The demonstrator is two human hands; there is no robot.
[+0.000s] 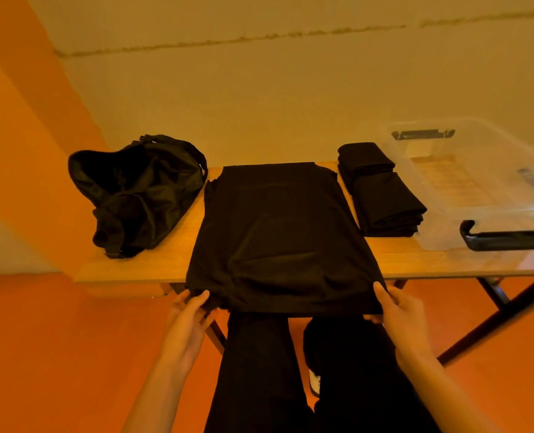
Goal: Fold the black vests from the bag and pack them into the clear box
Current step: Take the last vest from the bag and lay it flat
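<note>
Clear box [440, 220] is running off the right edge, and its inside is hard to read. Black vest [278, 232] is lying flat on the table [128, 267] with its near hem overhanging the front edge. It is sitting between the bag [134, 195] on the left and a stack of folded vests [381, 195] on the right. Left hand [187, 317] is pinching the hem's left corner. Right hand [400, 310] is gripping the right corner, thumb on top, fingers partly hiding beneath the cloth.
</note>
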